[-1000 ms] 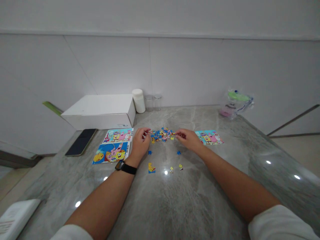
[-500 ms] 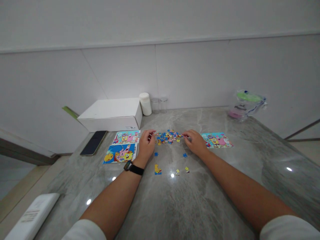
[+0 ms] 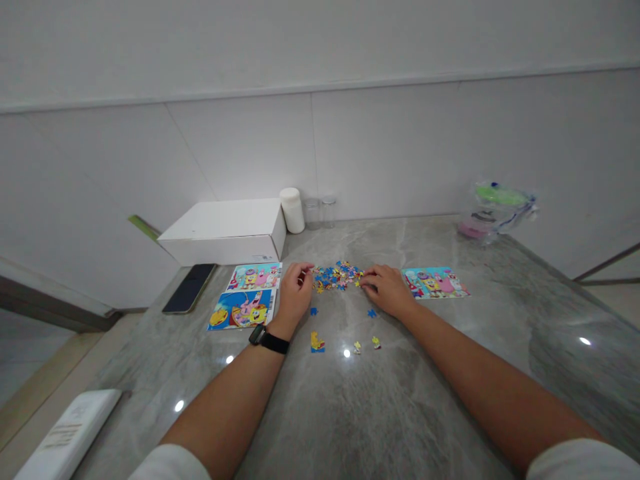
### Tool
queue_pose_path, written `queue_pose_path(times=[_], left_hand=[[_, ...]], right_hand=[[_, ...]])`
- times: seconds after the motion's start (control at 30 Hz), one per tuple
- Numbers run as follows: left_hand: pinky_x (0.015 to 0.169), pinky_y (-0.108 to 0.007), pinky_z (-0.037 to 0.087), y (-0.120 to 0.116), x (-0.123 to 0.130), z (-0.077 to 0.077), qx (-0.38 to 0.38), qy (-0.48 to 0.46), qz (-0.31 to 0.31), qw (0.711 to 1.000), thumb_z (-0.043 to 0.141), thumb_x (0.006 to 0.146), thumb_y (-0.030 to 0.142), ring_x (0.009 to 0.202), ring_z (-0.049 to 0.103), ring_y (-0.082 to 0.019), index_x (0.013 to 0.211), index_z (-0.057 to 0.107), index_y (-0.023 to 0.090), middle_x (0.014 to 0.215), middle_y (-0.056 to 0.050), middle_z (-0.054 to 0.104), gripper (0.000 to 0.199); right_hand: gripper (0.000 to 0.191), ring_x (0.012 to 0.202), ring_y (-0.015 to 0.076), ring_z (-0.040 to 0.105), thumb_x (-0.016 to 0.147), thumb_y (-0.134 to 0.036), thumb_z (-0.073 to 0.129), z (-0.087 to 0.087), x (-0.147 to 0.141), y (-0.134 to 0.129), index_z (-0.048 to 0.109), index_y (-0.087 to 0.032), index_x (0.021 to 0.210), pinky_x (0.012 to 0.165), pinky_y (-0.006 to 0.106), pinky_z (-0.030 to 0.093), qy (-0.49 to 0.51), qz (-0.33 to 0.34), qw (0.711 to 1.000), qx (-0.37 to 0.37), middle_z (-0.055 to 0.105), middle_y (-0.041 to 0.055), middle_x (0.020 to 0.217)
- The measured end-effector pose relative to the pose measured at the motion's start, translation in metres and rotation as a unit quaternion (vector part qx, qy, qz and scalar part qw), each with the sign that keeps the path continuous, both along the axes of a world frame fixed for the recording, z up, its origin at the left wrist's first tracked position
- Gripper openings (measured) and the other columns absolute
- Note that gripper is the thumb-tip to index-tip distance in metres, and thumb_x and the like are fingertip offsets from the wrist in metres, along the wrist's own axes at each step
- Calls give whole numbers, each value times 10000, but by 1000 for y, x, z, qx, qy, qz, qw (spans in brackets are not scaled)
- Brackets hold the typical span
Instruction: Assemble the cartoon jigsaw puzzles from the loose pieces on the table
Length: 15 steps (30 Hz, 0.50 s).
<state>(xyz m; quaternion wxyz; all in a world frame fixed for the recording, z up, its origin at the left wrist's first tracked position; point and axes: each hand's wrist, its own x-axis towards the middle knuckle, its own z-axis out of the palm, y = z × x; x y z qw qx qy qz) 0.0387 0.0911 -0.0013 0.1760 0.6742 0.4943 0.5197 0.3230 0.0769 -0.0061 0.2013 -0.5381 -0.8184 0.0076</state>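
A heap of small colourful jigsaw puzzle pieces [image 3: 336, 275] lies on the grey marbled table. My left hand [image 3: 297, 287] rests at the heap's left edge, fingers curved and thumb apart, with nothing visible in it. At the right edge, my right hand [image 3: 384, 287] has its fingertips together against the pieces; anything pinched there is hidden. Nearer to me are a blue piece [image 3: 314, 311] on the left and another blue piece [image 3: 372, 313] on the right. Closer still lie a joined yellow-and-blue cluster [image 3: 317, 343], a small pale yellow piece [image 3: 357, 347] and a yellow-green piece [image 3: 376, 343].
Two cartoon picture cards [image 3: 243, 309] lie left of my left hand, and another picture card [image 3: 436, 283] lies to the right. A phone [image 3: 190, 288], white box [image 3: 225, 230], white canister [image 3: 292, 211], clear jars [image 3: 320, 213] and plastic bag [image 3: 495, 210] stand or lie farther out.
My right hand has moved slightly left and turned more palm-down, its fingertips now against the heap's edge. My left hand has barely moved. The view has shifted slightly.
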Motion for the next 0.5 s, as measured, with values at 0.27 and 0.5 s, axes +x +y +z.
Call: queue_pose_path(times=[0.27,0.5], left_hand=[[743,-297,503,-3,2,4,-13,-9,0,1000,558,963,194,841,632,-164,1058,712,207,996,-38,690,181],[730,-291,498,-2,1,2,-13,-6,-4,1000,562,958,205,822,625,-161,1055,712,208,985,-34,686,178]], right_hand=[[291,1168,264,596,979,-252,639,1,1,-1,783,-316,1224,1018,405,399,-35,-5,999,-7,698,78,1279],[246,1170,277,599,961,-291,667,3,1,-3,784,-298,1177,1024,433,403,-25,5,999,-20,695,84,1269]])
